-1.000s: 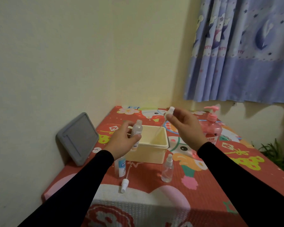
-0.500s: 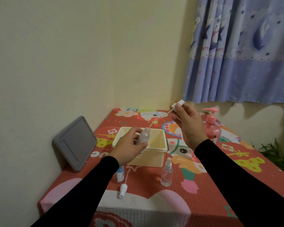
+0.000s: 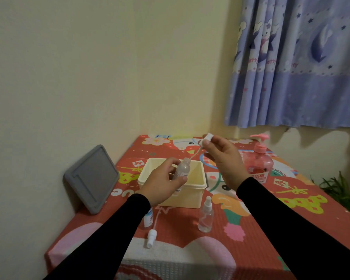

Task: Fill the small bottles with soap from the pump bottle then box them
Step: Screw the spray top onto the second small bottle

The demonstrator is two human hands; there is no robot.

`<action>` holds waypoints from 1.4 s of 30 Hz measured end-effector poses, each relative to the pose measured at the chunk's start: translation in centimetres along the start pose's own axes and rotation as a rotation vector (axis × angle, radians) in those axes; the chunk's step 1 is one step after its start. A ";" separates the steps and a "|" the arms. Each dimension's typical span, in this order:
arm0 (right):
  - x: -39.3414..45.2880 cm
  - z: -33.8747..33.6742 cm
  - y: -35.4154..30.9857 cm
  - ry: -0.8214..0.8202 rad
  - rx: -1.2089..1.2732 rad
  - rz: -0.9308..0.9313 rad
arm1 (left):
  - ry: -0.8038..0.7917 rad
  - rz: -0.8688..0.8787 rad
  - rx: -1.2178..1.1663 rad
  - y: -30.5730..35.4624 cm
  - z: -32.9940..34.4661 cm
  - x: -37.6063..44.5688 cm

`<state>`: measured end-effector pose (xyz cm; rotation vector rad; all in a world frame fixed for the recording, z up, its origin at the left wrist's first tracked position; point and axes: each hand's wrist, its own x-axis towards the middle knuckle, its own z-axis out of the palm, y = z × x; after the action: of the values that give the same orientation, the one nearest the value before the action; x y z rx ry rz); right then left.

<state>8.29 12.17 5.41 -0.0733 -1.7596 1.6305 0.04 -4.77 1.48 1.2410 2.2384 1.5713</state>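
1. Your left hand (image 3: 162, 181) grips a small bottle (image 3: 181, 170) over the cream box (image 3: 192, 196), with the fingers curled round its body and the thumb across the front. The bottle is tilted, neck pointing up and to the right.
2. Your right hand (image 3: 223, 158) pinches a white spray cap (image 3: 207, 137) between thumb and fingertips, held up above and to the right of the bottle. The other fingers are loosely curled.
3. The cap's thin tube (image 3: 195, 154) slopes down from the cap to the bottle's open neck; you cannot tell whether its tip is inside the neck or just at it.
4. The box sits open on the red patterned table (image 3: 271, 229), beneath your left hand.
5. The pink pump bottle (image 3: 258, 162) stands upright behind your right wrist, to the right of the box.
6. 1 clear bottle with its cap on (image 3: 206, 216) stands upright in front of the box's right corner.
7. 1 more bottle with a blue label (image 3: 149, 218) stands just beside your left sleeve, partly hidden by it.
8. A loose spray cap (image 3: 151, 238) lies on the table in front of that bottle, its tube pointing back toward the box.
9. A grey lid (image 3: 91, 178) leans against the wall at the table's left edge.
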 end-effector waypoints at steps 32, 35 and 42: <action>-0.2 -0.2 0.9 -0.355 0.149 0.205 | -0.189 -0.146 -0.649 0.7 0.7 0.8; -0.2 -0.1 0.8 -0.340 0.163 0.201 | -0.198 -0.141 -0.681 0.8 0.9 0.8; -0.5 0.5 1.3 -0.175 0.077 0.175 | 0.017 -0.027 -0.401 0.5 1.6 0.9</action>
<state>7.85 11.75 4.06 -0.0512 -1.8622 1.8776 0.60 -2.95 1.41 1.0796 1.8114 1.9020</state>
